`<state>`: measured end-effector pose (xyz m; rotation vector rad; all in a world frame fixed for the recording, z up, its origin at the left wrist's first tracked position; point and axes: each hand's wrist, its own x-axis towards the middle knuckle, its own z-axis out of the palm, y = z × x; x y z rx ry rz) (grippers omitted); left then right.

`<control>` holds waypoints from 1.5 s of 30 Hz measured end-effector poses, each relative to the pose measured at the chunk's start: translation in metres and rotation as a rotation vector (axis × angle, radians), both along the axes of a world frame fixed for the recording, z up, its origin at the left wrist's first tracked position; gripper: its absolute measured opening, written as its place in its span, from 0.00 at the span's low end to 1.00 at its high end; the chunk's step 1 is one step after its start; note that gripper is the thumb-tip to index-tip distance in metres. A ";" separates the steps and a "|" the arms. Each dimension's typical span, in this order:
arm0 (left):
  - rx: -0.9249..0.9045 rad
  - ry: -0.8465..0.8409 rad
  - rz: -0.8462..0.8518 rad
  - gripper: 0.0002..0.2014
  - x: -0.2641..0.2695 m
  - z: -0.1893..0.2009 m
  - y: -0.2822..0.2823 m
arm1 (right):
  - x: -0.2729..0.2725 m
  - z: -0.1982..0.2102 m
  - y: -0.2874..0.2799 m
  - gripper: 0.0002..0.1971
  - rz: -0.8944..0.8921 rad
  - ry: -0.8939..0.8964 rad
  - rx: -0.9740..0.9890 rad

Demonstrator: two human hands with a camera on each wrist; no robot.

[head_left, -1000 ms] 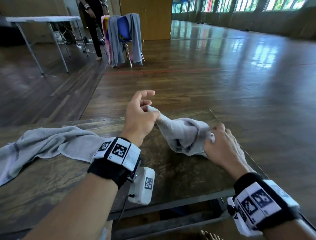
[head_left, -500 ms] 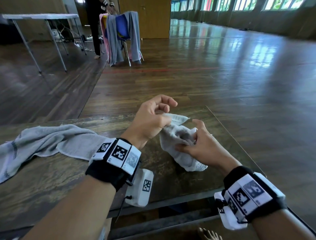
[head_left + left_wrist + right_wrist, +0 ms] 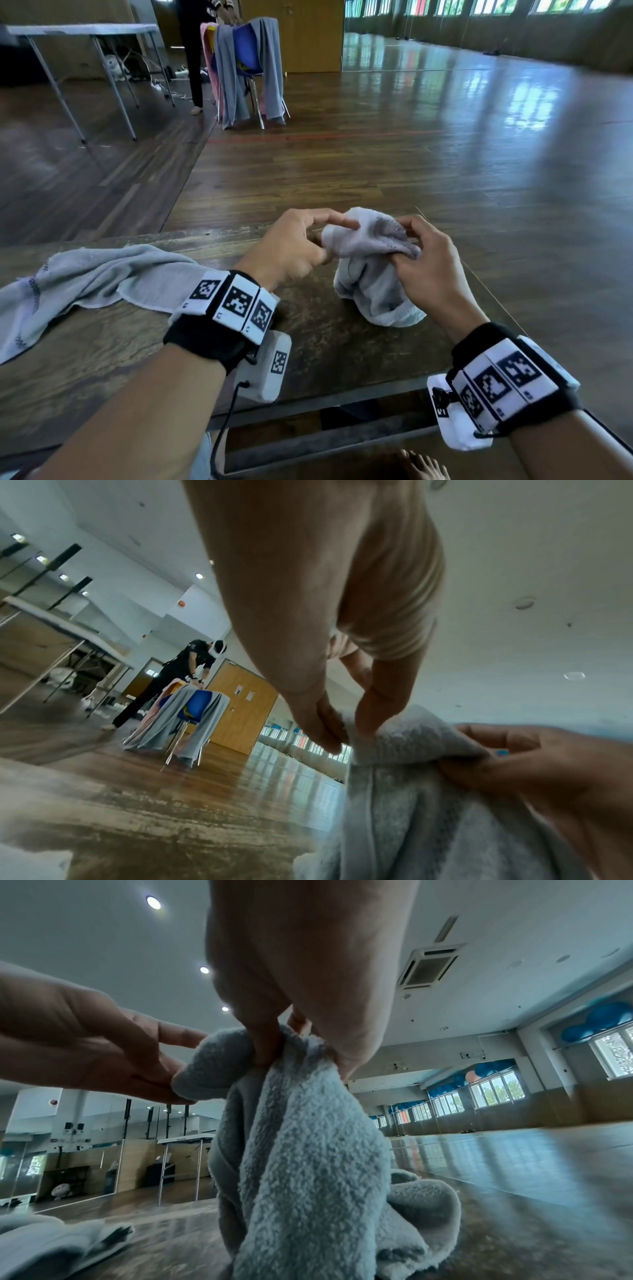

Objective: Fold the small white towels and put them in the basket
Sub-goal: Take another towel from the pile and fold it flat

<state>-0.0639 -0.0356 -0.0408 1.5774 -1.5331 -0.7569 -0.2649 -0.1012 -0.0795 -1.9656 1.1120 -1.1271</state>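
From the head view, both forearms reach forward over the dark wooden table (image 3: 102,359), each wrist wrapped in a black band carrying white squares printed with black-and-white coded patterns; no words can be read on them. The left hand (image 3: 287,245) is raised above the tabletop, thumb and forefinger pinching the upper left edge of a small white towel (image 3: 370,274), the other fingers curled loosely behind. The right hand (image 3: 428,270) grasps the same towel at its upper right, thumb on top and fingers tucked under the bunched cloth. The towel hangs crumpled between the two hands, its lower end resting on the table near the right edge. A second towel (image 3: 89,287) lies spread and rumpled on the left part of the table, apart from both hands. In the left wrist view, the left hand (image 3: 325,615) points downward, thumb and forefinger closed on the folded rim of the towel (image 3: 411,804), while the right hand (image 3: 548,777) grips the cloth just beside it. In the right wrist view, the right hand (image 3: 308,974) clamps the top of the towel (image 3: 308,1177), which drapes down to the table; the left hand (image 3: 85,1047) pinches a rolled corner at the left. No writing is legible in either wrist view.
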 end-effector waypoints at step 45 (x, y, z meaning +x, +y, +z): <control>-0.230 -0.297 0.230 0.06 0.020 0.000 -0.009 | -0.012 0.002 -0.010 0.10 -0.174 0.194 -0.180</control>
